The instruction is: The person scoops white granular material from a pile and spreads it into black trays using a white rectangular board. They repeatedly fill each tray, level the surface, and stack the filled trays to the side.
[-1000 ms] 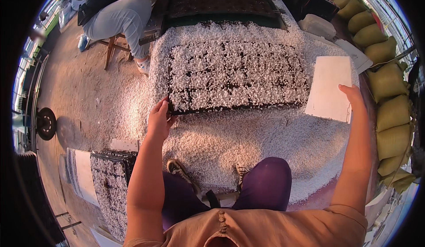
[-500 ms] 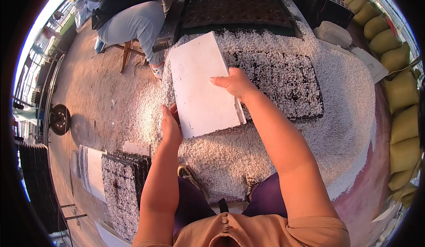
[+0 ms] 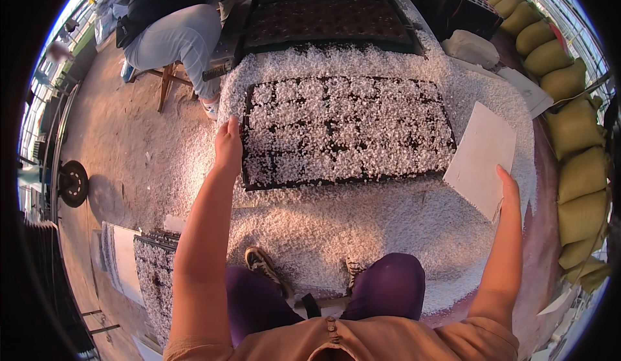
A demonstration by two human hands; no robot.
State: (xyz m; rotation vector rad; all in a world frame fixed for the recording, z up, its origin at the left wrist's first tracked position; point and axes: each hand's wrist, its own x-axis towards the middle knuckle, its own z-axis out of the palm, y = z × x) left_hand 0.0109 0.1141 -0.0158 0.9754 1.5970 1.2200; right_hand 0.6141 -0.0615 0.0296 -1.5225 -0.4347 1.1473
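A black seedling tray [image 3: 294, 182] lies before me, its cells heaped with white granules that look like perlite. My left hand [image 3: 228, 144] is at the tray's left edge, its thumb upward and its other fingers partly hidden against the side. To the right of the tray, my right hand [image 3: 510, 189] grips a flat white board [image 3: 482, 154], thumb on its upper face. The board tilts and its left corner is close to the tray's right edge.
Loose white granules [image 3: 362, 225] surround the tray. Filled trays [image 3: 152, 280] stand at lower left. Opposite, a seated person [image 3: 184, 37] works by a dark soil-filled tray [image 3: 323, 21]. Yellow-green sacks [image 3: 576, 160] line the right side. A wheel [image 3: 73, 183] stands at left.
The white board has moved from over the tray to its right, now in my right hand alone. My left hand has left the board and come to the tray's left edge.
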